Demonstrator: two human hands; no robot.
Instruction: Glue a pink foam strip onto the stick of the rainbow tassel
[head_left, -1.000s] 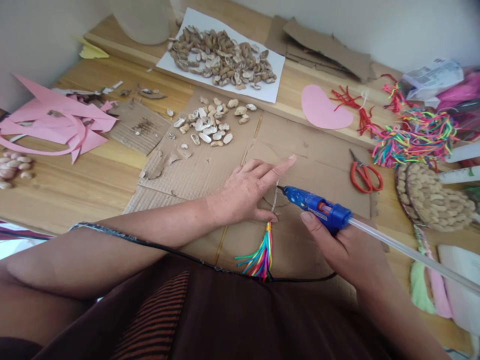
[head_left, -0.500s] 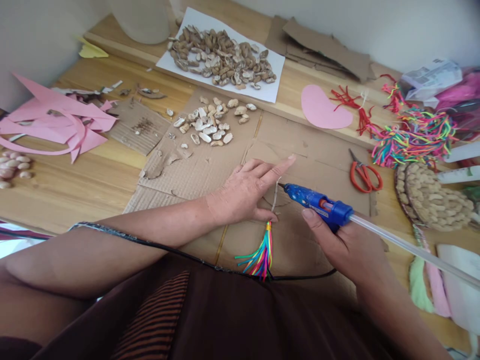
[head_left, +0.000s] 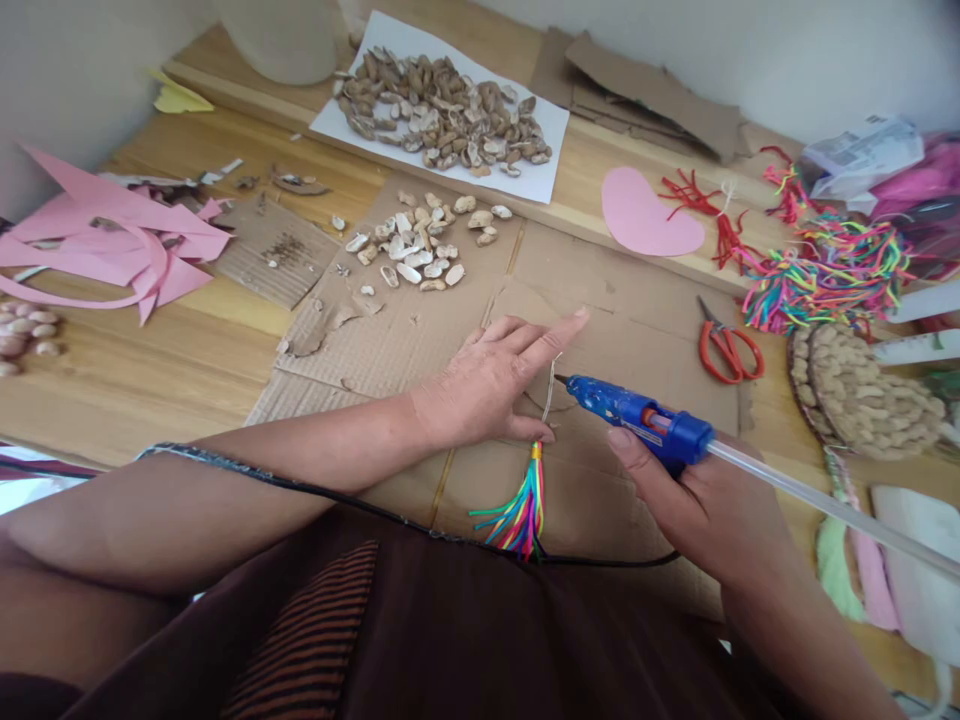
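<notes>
Nearest the body, one black cord (head_left: 352,500) crosses, and here's one multicoloured tassel (head_left: 523,505) lying at the front of the cardboard (head_left: 645,300). Right hand (head_left: 705,500) wrapped firmly around one blue glue gun (head_left: 637,415), one clear glue stick (head_left: 810,500) jutting from its rear! The nozzle sits just beside one pale string (head_left: 550,397) rising from the tassel. Left hand (head_left: 495,380), thumb and forefinger spread wide, thumb at the tassel's head, forefinger by the string's upper end. One pair of red-handled scissors (head_left: 727,350) right; farther, one pink paper shape (head_left: 646,215), then one white sheet (head_left: 559,120) piled with shells (head_left: 442,105), too many to count.
</notes>
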